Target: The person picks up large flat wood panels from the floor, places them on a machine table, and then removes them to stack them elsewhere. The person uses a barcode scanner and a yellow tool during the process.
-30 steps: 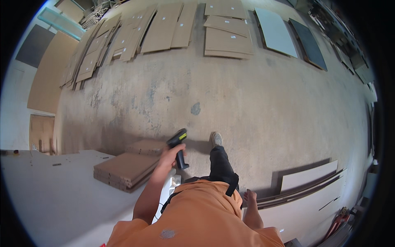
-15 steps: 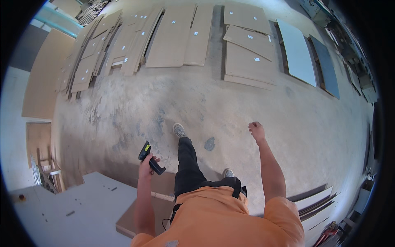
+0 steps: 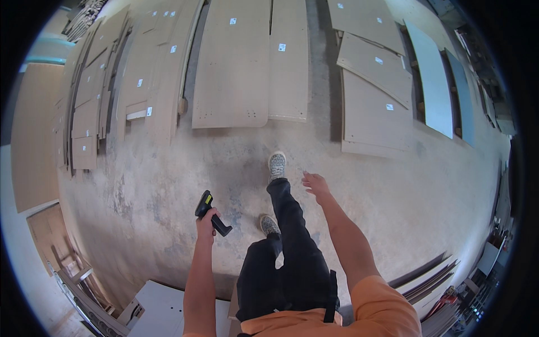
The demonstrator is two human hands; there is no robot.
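Observation:
My left hand (image 3: 206, 224) is closed round the handle of a black handheld barcode scanner (image 3: 204, 203) with a yellow label on its top. The scanner's head points away from me, above the concrete floor. My right hand (image 3: 316, 185) hangs over the floor on the right, its fingers loosely bent and somewhat apart, with nothing visible in them. Ahead of both hands lie wide brown boards (image 3: 230, 84) with small white labels. One stack of brown boards (image 3: 370, 118) is farther right. Neither hand touches a board.
Narrower brown boards (image 3: 140, 67) lie in stacks at the far left. A pale board (image 3: 431, 84) and a blue-grey board (image 3: 461, 101) lie on the right. White panels (image 3: 160, 306) are at the lower left, more panels (image 3: 424, 281) at the lower right. Bare concrete (image 3: 151, 185) spreads around my feet.
I have stepped forward, so the boards ahead are nearer and the white panel has slid back. My right hand has swung inward to the left. The scanner stays in my left hand.

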